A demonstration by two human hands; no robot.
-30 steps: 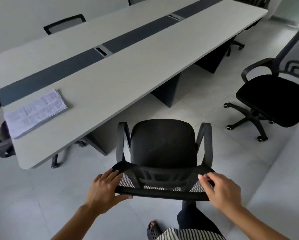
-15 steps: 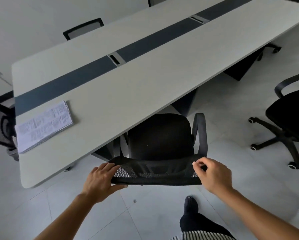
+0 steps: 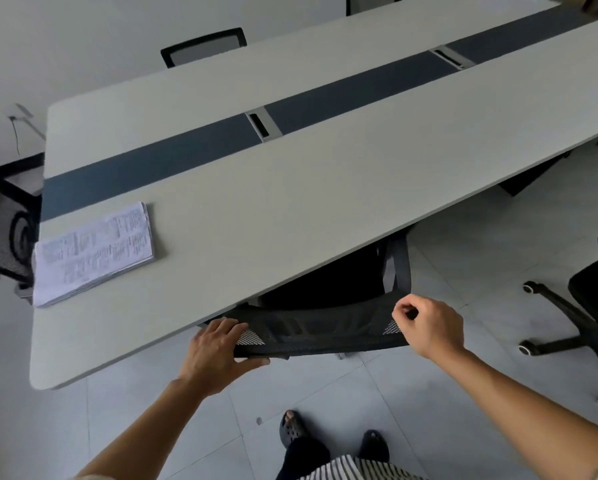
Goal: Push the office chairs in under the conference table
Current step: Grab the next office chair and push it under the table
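- The chair (image 3: 325, 327) is sitting most of the way under the near edge of the table (image 3: 290, 216), at about 6 o'clock from the table's middle; only its mesh backrest, part of the seat and one armrest (image 3: 399, 268) are showing past the edge.
- The left hand (image 3: 216, 351) is gripping the left end of the backrest's top rail, fingers lying over the mesh and thumb tucked beneath, so it is clamped on the chair.
- The right hand (image 3: 429, 329) is sitting at the right end of the backrest, at about 3 o'clock from the left hand, with the fingers curled in loosely; whether it is touching the rail or has a grip on it, I cannot tell.
- A stack of papers (image 3: 93, 252) is lying flat on the table near its left end, at about 10 o'clock from the left hand.
- A dark strip (image 3: 342, 98) is running down the length of the table, with a slotted cable hatch (image 3: 262, 125) set in it.
- A second chair (image 3: 588, 313) is standing out on the tiled floor (image 3: 429, 410) at 3 o'clock, well apart from the table, its wheeled base showing.
- Another chair back (image 3: 204, 46) is peeking over the far side at 12 o'clock, and one more chair (image 3: 3, 223) is standing at the table's left end at 9 o'clock.
- The person's feet, in dark shoes (image 3: 292, 429), are standing on the tiles at 6 o'clock.
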